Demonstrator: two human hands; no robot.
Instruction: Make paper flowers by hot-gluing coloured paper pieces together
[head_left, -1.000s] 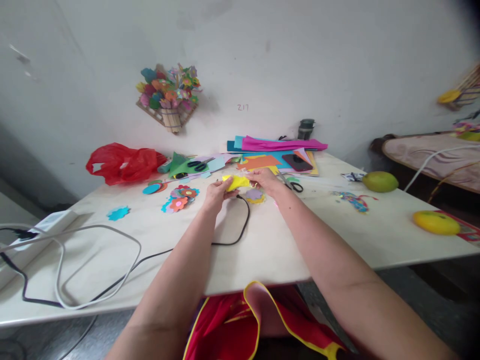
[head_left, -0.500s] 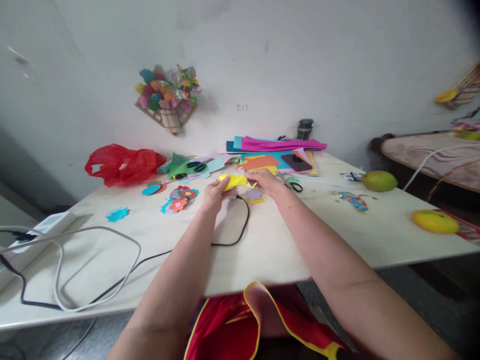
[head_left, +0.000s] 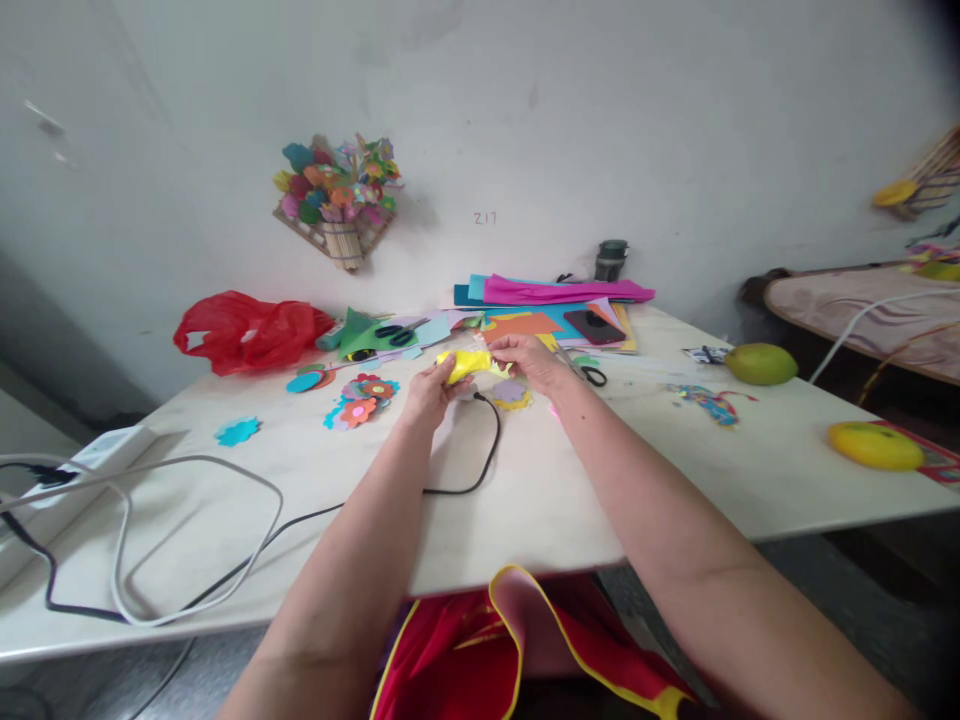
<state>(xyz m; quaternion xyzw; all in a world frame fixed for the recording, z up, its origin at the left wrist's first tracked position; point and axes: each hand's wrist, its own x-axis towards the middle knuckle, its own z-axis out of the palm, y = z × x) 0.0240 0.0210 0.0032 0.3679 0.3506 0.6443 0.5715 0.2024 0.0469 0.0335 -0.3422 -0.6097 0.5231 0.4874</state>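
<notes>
A shiny, crumpled yellow packet (head_left: 463, 366) is held above the middle of the table. My left hand (head_left: 431, 396) is closed around its left end, thumb on top. At the packet's right end, my right hand (head_left: 525, 360) pinches with bent fingers; what exactly lies between the fingertips is too small to make out. Below the hands rest a lilac and yellow paper flower (head_left: 511, 395) and the tip of a black cable (head_left: 491, 455). A pair of scissors (head_left: 592, 375) lies just right of my right hand, partly hidden by it.
Several paper flowers (head_left: 358, 405) and a blue one (head_left: 238, 431) lie left. Behind are a red plastic bag (head_left: 247, 330), black scissors (head_left: 397, 332), coloured sheets (head_left: 517, 325) and a phone (head_left: 592, 326). Mangoes (head_left: 761, 364) sit right. A power strip (head_left: 97, 460) with looped cables occupies the left edge.
Both hands stay nearly in place on the yellow packet, with the right fingers shifting slightly at its right end. The whole view has moved a little.
</notes>
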